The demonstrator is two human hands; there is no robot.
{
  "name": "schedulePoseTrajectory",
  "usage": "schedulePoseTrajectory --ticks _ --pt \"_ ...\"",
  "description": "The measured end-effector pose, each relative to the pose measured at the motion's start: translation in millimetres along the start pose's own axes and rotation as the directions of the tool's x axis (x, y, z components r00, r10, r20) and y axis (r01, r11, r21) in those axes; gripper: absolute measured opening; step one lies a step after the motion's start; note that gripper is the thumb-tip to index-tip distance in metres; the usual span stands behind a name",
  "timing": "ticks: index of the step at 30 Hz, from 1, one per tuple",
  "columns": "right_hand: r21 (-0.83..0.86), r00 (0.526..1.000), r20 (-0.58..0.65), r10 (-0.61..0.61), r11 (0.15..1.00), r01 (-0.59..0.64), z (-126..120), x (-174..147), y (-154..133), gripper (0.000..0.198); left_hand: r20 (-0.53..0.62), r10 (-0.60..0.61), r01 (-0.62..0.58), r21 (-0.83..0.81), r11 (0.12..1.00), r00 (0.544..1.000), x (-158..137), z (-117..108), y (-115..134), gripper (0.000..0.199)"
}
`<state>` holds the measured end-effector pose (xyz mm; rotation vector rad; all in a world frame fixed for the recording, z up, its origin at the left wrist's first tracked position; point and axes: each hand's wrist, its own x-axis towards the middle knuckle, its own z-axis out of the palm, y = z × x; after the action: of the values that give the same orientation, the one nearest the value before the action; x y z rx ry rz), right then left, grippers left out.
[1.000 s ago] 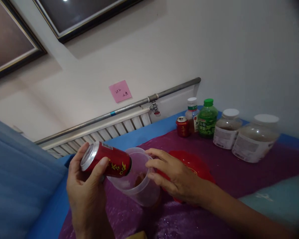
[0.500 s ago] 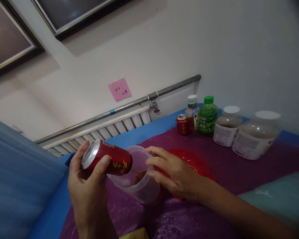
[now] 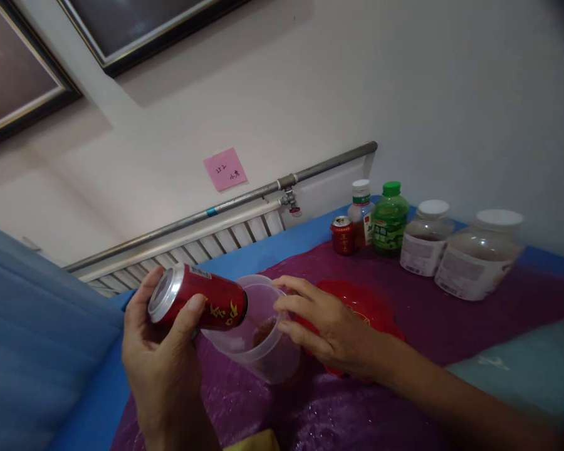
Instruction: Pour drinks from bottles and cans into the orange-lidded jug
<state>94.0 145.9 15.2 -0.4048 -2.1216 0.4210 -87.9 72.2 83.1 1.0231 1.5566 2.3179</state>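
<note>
My left hand point(image 3: 164, 351) is wrapped around a red drink can point(image 3: 204, 299) with yellow lettering. The can is tipped nearly onto its side, its silver base towards the left and its other end just over the mouth of a clear plastic tub point(image 3: 275, 363). A little brown liquid point(image 3: 264, 331) lies inside the tub. Against the tub's right rim rest the fingers of my right hand point(image 3: 319, 322), gripping it; its thumb is hard to make out. Under that forearm sits a red scalloped plate point(image 3: 357, 300), partly covered.
Along the back right stand a small red can point(image 3: 343, 237), a white-capped bottle point(image 3: 361, 216), a green bottle point(image 3: 391, 222) and two lidded jars point(image 3: 425, 241). Purple sheeting point(image 3: 244, 423) covers the blue table. A blue curtain point(image 3: 37, 338) hangs left; a radiator point(image 3: 216, 241) lines the wall.
The can has shifted slightly left with my left hand, still tilted over the tub. The liquid's surface in the tub looks more disturbed. My right hand keeps its place at the rim.
</note>
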Motion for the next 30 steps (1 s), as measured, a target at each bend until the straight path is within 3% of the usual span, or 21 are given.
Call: schedulePoseTrajectory --ticks 16,30 --pt "0.019 1.0 -0.001 0.012 1.0 -0.012 0.4 -0.8 0.7 0.02 -0.084 0.045 -0.037 0.099 0.994 0.995 -4.6 0.2 8.1 0.065" --pt "0.024 0.999 0.025 0.029 0.999 -0.03 -0.3 -0.8 0.6 0.019 -0.066 0.072 -0.062 0.132 0.989 0.995 -4.2 0.1 5.7 0.066"
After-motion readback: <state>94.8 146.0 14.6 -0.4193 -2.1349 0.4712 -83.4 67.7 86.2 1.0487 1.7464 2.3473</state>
